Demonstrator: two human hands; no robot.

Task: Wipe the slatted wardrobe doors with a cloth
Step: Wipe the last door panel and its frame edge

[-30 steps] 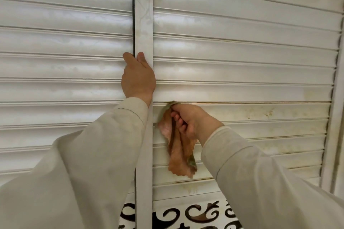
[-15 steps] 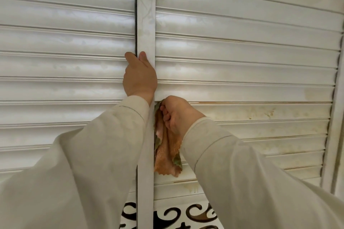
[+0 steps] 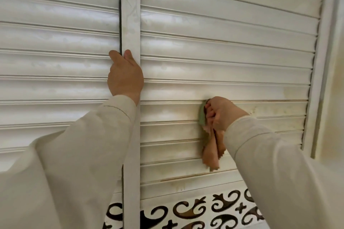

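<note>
— White slats fill the view; what changed?
— The right hand (image 3: 221,112), gripping the orange-green cloth (image 3: 211,149), has slid rightward from the centre stile (image 3: 131,15) along a stained slat (image 3: 270,108) of the right door.
— And the left hand (image 3: 125,76)?
— Still clutching that stile's edge. Glossy ridged slats; limp, zigzag-edged cloth.

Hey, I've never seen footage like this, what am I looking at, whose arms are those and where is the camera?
The camera sits on a person's head, looking forward at their own arms in pale long sleeves. In front stand white slatted wardrobe doors. The left hand grips the edge of the white upright door frame strip at the dark gap between the doors. The right hand holds a crumpled orange and green cloth against a yellow-stained slat on the right door. Below is a white panel with dark scroll-shaped cut-outs.
</note>
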